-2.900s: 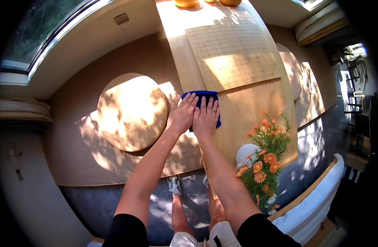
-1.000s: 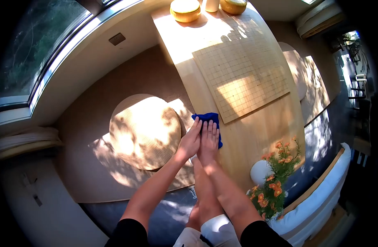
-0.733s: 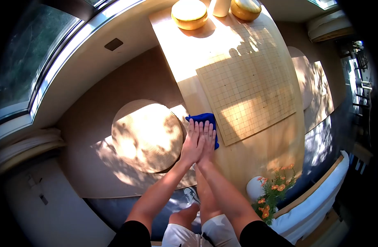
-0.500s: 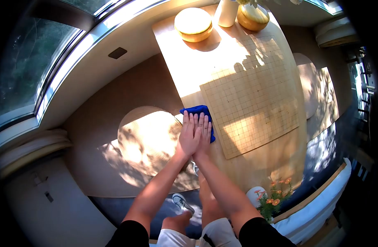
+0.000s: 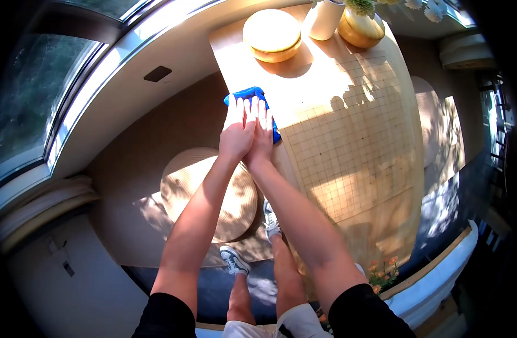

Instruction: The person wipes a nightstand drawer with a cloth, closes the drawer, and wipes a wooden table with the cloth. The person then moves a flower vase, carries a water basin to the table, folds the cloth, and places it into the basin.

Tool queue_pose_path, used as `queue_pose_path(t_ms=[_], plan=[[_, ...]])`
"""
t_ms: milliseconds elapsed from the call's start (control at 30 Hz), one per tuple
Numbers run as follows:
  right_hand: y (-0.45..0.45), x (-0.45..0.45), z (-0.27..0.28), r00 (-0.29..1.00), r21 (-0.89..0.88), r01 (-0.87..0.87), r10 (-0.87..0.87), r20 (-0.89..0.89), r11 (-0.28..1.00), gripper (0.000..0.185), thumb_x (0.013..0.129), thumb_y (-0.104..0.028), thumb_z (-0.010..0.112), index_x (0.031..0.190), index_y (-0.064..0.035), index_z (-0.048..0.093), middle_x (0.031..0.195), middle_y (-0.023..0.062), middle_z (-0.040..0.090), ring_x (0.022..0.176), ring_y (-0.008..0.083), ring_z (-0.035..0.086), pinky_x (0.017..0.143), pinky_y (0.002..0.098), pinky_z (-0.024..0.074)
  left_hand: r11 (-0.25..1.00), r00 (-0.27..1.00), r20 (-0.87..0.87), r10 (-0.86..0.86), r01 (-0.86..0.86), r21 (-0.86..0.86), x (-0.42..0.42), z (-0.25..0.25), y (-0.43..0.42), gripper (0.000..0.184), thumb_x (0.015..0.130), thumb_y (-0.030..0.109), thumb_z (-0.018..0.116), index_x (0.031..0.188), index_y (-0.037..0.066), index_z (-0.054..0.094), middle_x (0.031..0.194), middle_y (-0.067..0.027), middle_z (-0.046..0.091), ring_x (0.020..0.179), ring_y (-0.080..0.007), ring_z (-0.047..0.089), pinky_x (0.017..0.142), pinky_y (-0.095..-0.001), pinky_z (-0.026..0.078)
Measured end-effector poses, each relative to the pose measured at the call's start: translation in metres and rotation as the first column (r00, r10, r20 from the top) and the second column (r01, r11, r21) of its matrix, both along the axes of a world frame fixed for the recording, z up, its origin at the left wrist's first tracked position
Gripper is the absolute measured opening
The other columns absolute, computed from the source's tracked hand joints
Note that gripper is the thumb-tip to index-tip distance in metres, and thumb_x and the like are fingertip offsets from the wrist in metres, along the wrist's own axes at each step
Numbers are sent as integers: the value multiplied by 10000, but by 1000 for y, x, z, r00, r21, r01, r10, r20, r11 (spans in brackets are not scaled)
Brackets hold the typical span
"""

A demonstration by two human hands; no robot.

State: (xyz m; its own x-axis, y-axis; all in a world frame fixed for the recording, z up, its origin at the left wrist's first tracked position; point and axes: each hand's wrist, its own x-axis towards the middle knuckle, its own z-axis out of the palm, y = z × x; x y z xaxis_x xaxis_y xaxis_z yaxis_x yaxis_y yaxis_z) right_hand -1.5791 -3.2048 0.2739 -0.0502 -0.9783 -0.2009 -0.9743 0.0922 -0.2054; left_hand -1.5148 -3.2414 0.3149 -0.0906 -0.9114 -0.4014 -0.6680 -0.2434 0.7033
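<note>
A folded blue cloth (image 5: 247, 93) lies on the left edge of the light wooden table (image 5: 236, 62). Both hands press on it, side by side and partly overlapping. My left hand (image 5: 236, 129) has its fingers stretched flat over the cloth, their tips near its far end. My right hand (image 5: 262, 135) lies flat against it, partly covered by the left one, with fingers extended. The middle of the cloth is hidden under the fingers. To the right of the hands, a square grid board (image 5: 348, 141) is on the tabletop.
At the far end stand a round wooden bowl with a lid (image 5: 272, 36), a white vase (image 5: 324, 19) and a second wooden bowl (image 5: 361, 28). Orange flowers (image 5: 382, 276) are at the near corner. A round woven cushion (image 5: 213, 191) lies on the floor at left.
Both hands and the blue cloth have slid away from me along the table's left edge, from beside the board's near half to beyond its far left corner. The view has shifted slightly.
</note>
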Motion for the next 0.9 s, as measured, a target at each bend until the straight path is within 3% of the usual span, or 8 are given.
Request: queue_pose_path(t_ms=[167, 267, 300, 500, 600, 667, 767, 900], plan=[[27, -5, -4, 1000, -66, -7, 9, 24, 998, 724, 1019, -324, 456, 1630, -56, 176, 1712, 136, 138, 1590, 296, 93, 1286, 450, 83, 979, 991, 46, -129, 134, -156, 5, -8, 24, 627, 1026, 310, 519, 1541, -22, 388, 1652, -276, 231, 1474, -400, 372, 1187, -396, 341], [62, -14, 2, 999, -47, 11, -9, 32, 999, 703, 1021, -311, 455, 1626, -63, 199, 1705, 133, 165, 1581, 299, 143, 1286, 451, 109, 973, 974, 61, -220, 224, -59, 3, -4, 56, 583, 1012, 260, 550, 1491, -54, 441, 1592, -333, 303, 1405, -449, 426, 1167, -444, 360], [78, -16, 3, 999, -80, 22, -19, 33, 997, 700, 1019, -312, 459, 1624, -64, 209, 1704, 134, 169, 1579, 299, 153, 1285, 456, 114, 926, 980, 75, -184, 199, -321, -4, -6, 75, 560, 997, 223, 577, 1455, -79, 464, 1550, -341, 354, 1354, -464, 451, 1154, -475, 368], [195, -30, 12, 995, -68, 80, -83, -46, 994, 635, 1034, -298, 433, 1615, -102, 269, 1681, 124, 259, 1560, 287, 232, 1277, 464, 164, 907, 952, 138, -272, 302, -294, -11, 0, 182, 574, 969, 221, 616, 1431, -94, 487, 1548, -341, 361, 1361, -486, 435, 1154, -506, 360], [249, -40, 23, 980, 18, 133, -135, 147, 991, 579, 1047, -283, 422, 1592, -109, 338, 1664, 111, 305, 1548, 271, 270, 1268, 469, 194, 929, 957, 75, -281, 291, -231, -14, 11, 228, 535, 951, 211, 633, 1392, -76, 538, 1510, -331, 407, 1329, -471, 469, 1115, -507, 404], [279, -42, 22, 971, 55, 176, -182, 154, 983, 566, 1033, -277, 479, 1562, -94, 395, 1642, 119, 347, 1534, 269, 300, 1257, 479, 220, 938, 957, 54, -286, 291, -190, -12, 11, 241, 511, 935, 204, 650, 1365, -61, 574, 1478, -319, 447, 1303, -460, 496, 1081, -509, 441], [311, -44, 29, 957, 26, 212, -213, 196, 977, 606, 974, -265, 616, 1526, -81, 447, 1614, 145, 387, 1508, 316, 342, 1236, 503, 251, 992, 998, -10, -66, 65, -105, -9, 7, 250, 475, 898, 152, 714, 1336, -1, 611, 1422, -301, 455, 1236, -470, 523, 1019, -517, 463], [299, -42, 54, 914, -109, 355, -320, 250, 928, 582, 937, -258, 690, 1454, -59, 515, 1506, 184, 484, 1384, 363, 466, 1137, 524, 365, 959, 984, 150, -94, 130, -251, -10, 1, 241, 546, 838, 181, 798, 1318, 9, 605, 1385, -272, 465, 1261, -466, 506, 1024, -508, 451]])
